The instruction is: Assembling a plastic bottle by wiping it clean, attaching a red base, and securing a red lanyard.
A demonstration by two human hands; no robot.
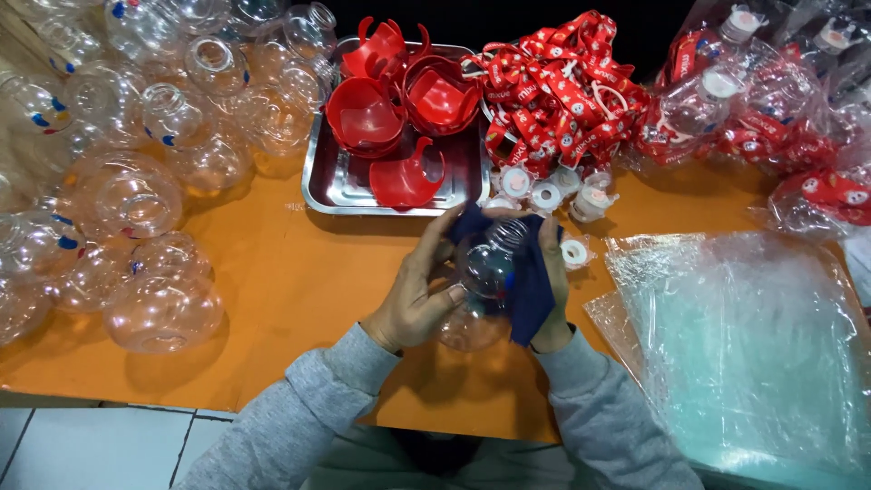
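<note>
Bottle point(481, 281), clear and round, sits between both hands above the near edge of the orange table point(290, 272), its open mouth facing up toward us. Our left hand point(419, 295) wraps its left side, fingers curled around the body and thumb on the glassy front, grasping it. Our right hand point(551, 290) presses a dark blue cloth point(531, 290) against the bottle's right side, fingers clenched over the fabric, so it grips cloth and bottle together. Just beyond the hands lie small white caps point(549, 191), 1 of them right beside the right fingers. Behind them a steel tray point(331, 181) holds red plastic holders point(399, 100), and next to it a heap of red straps point(553, 82). To the left we see many more empty clear bottles point(136, 200) piled on the table. At right lies a stack of clear plastic bags point(753, 345), with bagged finished bottles point(771, 118) behind it
</note>
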